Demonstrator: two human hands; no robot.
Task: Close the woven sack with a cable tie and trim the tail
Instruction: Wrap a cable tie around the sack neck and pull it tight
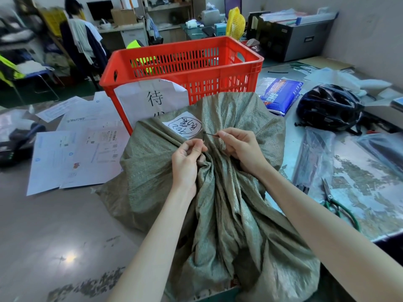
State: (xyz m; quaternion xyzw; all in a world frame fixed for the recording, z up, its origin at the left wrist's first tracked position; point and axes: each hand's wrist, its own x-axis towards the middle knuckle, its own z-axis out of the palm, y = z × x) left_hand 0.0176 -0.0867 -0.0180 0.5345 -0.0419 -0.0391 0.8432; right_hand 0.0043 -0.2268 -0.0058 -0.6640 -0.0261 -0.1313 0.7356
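Both hands work at the gathered neck of the woven sack (229, 203). The right hand (237, 144) pinches one end of a thin dark cable tie (209, 134) between thumb and forefinger. The left hand (188, 156) has its fingers curled, gripping the bunched cloth just below; whether it also catches the tie's other end is hard to tell.

The olive-green sack stands in the middle foreground, and a white label (185, 127) with handwriting lies on its far side. Right behind it is a red slatted crate (185, 62) with a paper sign on its front. Printed sheets (76, 153) are spread over the glossy grey surface (54, 225) at left. At right, on a worn pale-blue tabletop (359, 182), lie green-handled scissors (333, 203), a dark helmet (329, 105) and a blue packet (281, 94). Cluttered desks, a yellow fan (235, 22) and a seated person (74, 9) fill the back of the room.
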